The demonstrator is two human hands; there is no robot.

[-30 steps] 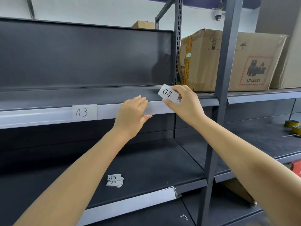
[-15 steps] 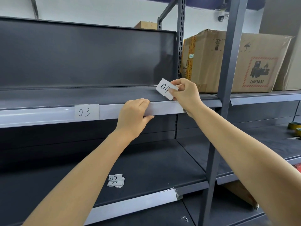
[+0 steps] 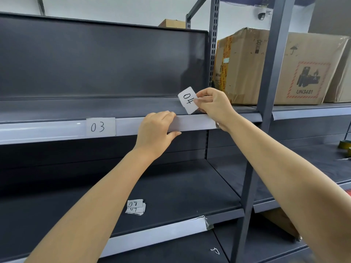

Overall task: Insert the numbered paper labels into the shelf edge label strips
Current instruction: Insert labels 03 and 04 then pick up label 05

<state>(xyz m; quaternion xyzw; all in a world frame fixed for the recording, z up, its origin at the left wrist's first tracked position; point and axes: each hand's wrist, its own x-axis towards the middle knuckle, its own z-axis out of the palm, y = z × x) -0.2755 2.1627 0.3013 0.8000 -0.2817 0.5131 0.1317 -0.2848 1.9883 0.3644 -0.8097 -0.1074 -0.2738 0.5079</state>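
My right hand [image 3: 214, 106] pinches a white paper label marked 04 [image 3: 188, 100], turned on its side, just above the right end of the upper shelf's clear label strip [image 3: 195, 123]. My left hand [image 3: 156, 130] grips that strip from the front, fingers curled over its top edge and thumb under it. A label marked 03 [image 3: 100, 127] sits inside the strip further left. A small stack of spare labels [image 3: 135, 206], 08 on top, lies on the lower shelf.
A grey upright post [image 3: 266, 111] stands right of my right arm. A large cardboard box [image 3: 284, 67] fills the neighbouring upper shelf. Tape rolls [image 3: 344, 145] lie at the far right. The lower shelf's strip [image 3: 161, 232] has a torn right end.
My right hand has rotated the 04 label from nearly level to standing on its side and lifted it slightly. My left hand keeps its hold on the strip.
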